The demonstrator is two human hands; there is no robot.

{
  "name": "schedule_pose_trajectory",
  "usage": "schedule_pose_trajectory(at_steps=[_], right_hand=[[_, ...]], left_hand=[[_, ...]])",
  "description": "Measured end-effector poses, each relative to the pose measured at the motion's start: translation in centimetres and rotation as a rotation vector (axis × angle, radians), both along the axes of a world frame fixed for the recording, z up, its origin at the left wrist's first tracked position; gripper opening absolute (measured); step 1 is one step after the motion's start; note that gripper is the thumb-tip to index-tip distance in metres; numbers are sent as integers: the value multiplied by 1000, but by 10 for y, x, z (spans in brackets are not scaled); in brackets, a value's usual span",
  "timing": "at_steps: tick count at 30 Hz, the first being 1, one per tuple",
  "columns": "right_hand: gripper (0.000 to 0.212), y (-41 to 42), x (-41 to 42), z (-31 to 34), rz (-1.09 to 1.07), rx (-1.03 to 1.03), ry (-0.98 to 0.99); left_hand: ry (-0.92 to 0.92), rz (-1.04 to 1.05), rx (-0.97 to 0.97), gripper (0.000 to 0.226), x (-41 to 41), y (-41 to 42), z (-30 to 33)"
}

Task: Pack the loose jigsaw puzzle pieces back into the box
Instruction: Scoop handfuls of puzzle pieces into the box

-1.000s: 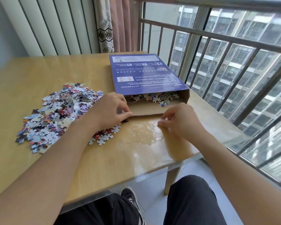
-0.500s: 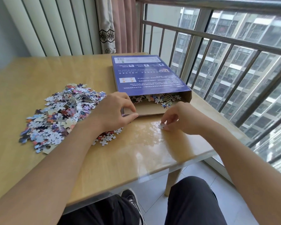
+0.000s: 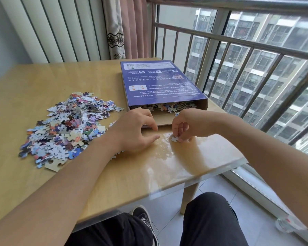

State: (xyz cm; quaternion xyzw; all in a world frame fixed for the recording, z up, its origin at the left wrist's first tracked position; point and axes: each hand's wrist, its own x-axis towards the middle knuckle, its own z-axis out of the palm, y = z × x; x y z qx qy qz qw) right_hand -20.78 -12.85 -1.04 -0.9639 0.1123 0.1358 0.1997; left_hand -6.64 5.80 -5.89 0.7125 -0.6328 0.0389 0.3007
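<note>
Head view: right hand (image 3: 186, 126) pinches single puzzle piece (image 3: 175, 138) on table (image 3: 167, 166), just near of box (image 3: 160, 82) mouth. Left hand (image 3: 133, 129) rests beside, fingers loosely spread, holding nothing visible. Piece looks light, thin, stiff; likely best pinched by edges. Big pile (image 3: 69, 126) lies left. Box flap (image 3: 160, 119) between piece and opening; railing (image 3: 247, 59) far right.

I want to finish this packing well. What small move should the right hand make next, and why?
Probably lift the piece and drop it into the box. The right hand already pinches it on the table, just before the box's open end, where other pieces lie. The left hand rests beside the opening, clear of that path.
</note>
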Motion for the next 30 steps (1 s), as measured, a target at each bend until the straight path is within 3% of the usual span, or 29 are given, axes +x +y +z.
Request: schedule_pose_trajectory(at_steps=[4, 10, 13, 16, 18, 19, 20, 22, 23, 26, 30], right_hand=[[15, 0, -3, 2, 1, -21, 24], [20, 6, -17, -3, 16, -30, -123], [16, 5, -20, -4, -112, 341, -236], [19, 9, -5, -4, -480, 726, -456], [21, 8, 8, -5, -639, 793, -549], [19, 6, 13, -7, -658, 665, -578], [14, 2, 15, -10, -624, 411, -595], [14, -4, 11, -18, -397, -140, -584], [17, -6, 8, -23, -280, -306, -532], [23, -5, 1, -30, -138, -428, -301], [37, -20, 6, -33, -139, -362, -215]], left_hand=[[4, 8, -1, 23, 1, 1, 0], [10, 30, -6, 23, 2, 1, 2], [5, 46, -20, 21, 4, 1, 2], [-10, 104, -41, 24, 10, 3, 3], [-20, 132, -40, 26, 14, 4, 3], [-20, 139, -35, 26, 15, 6, 2], [-19, 138, -30, 26, 16, 7, 2], [-24, 127, -13, 25, 16, 9, 3], [-32, 125, 2, 25, 16, 9, 3], [-73, 132, 51, 24, 18, 7, 4], [-101, 123, 78, 18, 19, 5, 3]])
